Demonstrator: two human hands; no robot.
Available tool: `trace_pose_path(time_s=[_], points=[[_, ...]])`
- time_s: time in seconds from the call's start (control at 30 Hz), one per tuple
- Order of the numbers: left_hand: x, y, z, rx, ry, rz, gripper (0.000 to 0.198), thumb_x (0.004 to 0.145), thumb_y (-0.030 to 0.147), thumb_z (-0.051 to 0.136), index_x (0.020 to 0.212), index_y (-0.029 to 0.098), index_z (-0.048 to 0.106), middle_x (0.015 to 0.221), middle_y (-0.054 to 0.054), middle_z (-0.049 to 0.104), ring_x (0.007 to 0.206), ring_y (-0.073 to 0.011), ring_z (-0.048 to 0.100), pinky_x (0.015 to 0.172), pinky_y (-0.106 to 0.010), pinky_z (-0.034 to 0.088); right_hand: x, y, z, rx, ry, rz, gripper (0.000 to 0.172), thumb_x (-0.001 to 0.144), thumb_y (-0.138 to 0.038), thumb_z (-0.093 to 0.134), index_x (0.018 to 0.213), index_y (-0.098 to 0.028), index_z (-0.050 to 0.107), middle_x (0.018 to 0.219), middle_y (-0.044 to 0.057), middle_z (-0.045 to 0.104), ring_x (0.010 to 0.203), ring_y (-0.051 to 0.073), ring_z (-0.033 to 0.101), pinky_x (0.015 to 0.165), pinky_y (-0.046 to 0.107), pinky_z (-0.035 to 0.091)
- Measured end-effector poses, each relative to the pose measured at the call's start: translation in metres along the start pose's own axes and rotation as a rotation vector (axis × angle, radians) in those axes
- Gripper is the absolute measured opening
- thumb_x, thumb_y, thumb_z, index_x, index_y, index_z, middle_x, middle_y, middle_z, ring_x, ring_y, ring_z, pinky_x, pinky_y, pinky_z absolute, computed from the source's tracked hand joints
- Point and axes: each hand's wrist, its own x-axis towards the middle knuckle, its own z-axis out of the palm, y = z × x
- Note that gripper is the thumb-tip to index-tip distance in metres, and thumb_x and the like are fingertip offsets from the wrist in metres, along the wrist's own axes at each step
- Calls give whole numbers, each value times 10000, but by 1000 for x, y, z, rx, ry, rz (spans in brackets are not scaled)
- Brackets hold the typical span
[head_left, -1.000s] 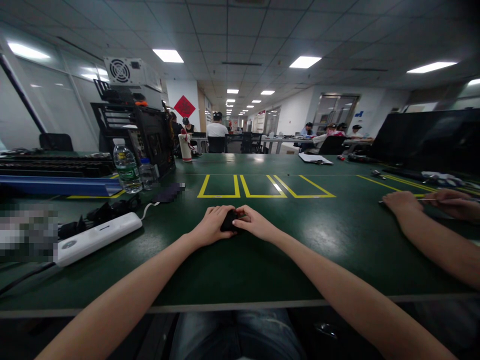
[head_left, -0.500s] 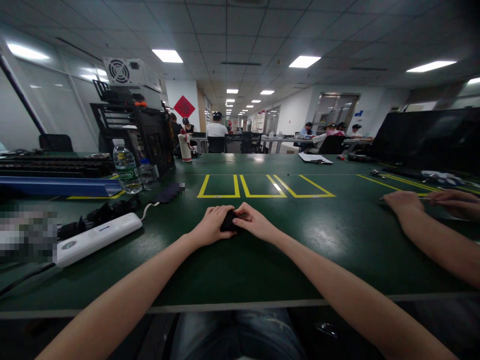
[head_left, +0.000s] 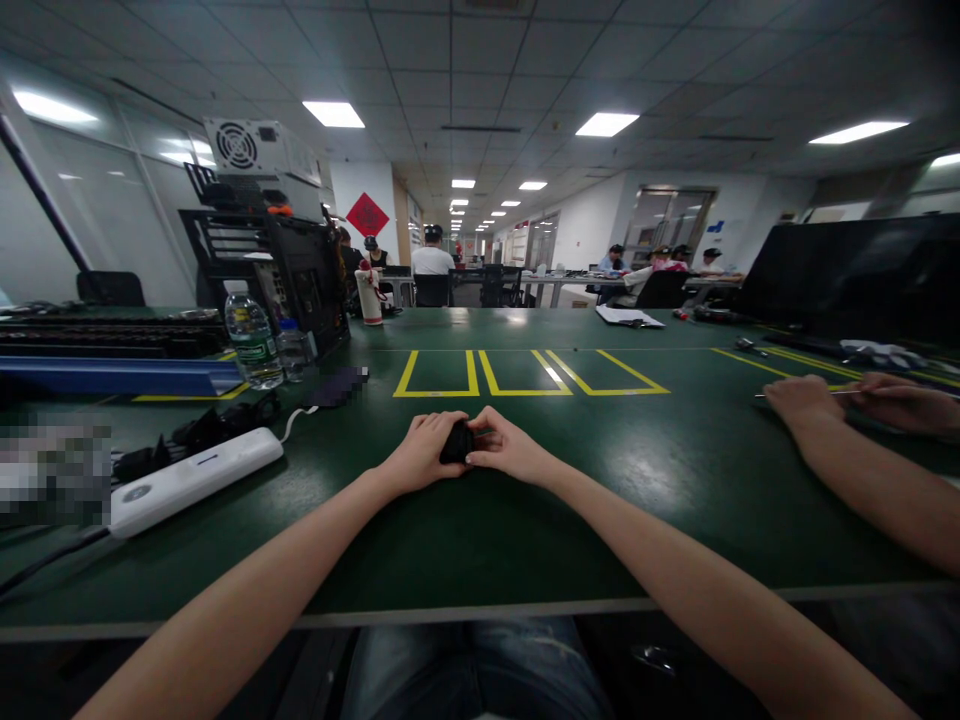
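Head view, read from the near edge of the tabletop (head_left: 480, 560) outward. Just past that edge, both bare forearms laid across the green surface, converging toward the middle. At their meeting point, left hand (head_left: 416, 452) and right hand (head_left: 516, 452) pressed together around a small black object (head_left: 456, 441). Left fingers (head_left: 439, 425) curled over its top and left side. Right fingertips (head_left: 480, 440) pinched against its right side. Both grips closed on it, only a dark sliver showing between the knuckles. Resting on the surface or held just above it: cannot tell. Too hidden to name further.

Toward the left edge, level with the hands, a white power strip (head_left: 195, 478) lying slantwise. Near the right edge, a co-worker's hands (head_left: 806, 400) down on the surface.

Beyond the object, three yellow outlined bays (head_left: 525, 372) marked on the tabletop. Farther left, an upright capped water bottle (head_left: 253, 343) with a green label, and a shorter clear bottle (head_left: 292, 350) just beside it. Fill level of either not readable. Behind them, a black open computer case (head_left: 300, 275). Near the far edge, a white tumbler (head_left: 369, 295) and a sheet of paper (head_left: 630, 317).
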Motion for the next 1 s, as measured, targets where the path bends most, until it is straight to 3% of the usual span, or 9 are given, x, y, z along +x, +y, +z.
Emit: trace_pose_path(time_s=[0.2,0.33,0.5,0.73,1.0], points=[[0,1,-1,2,3,3,601,637,359,616,1147,217,331,1105,-67,484,1025,-240,448,887,-397,277,3,6,1,-79,84,-30,219,728,-327,527,883,-193,450,890,8,491,890,159,516,794,367,445],[1,2,-1,4,4,5,592,641,362,611,1144,213,336,1073,-62,499,1005,-237,459,877,-393,286,5,9,1,-72,110,-42,246,703,-298,561,894,-185,453,916,14,490,928,164,505,799,352,440],[1,2,-1,13,4,8,590,640,355,612,1141,209,334,1076,-65,496,1006,-235,457,873,-389,291,6,8,0,-26,67,44,299,700,-316,562,937,-171,452,948,36,497,868,164,535,775,363,447],[1,3,-1,15,2,0,571,652,352,603,1138,211,339,1091,-68,493,1011,-238,458,882,-395,284,3,7,0,-10,20,-26,332,652,-267,620,911,-193,427,936,7,475,884,146,518,772,331,456],[1,1,0,1,8,-6,604,631,354,624,1144,213,338,1089,-68,494,1023,-243,454,887,-397,282,5,6,2,-80,116,-44,182,743,-305,511,868,-181,466,838,0,510,836,140,525,784,338,442]])
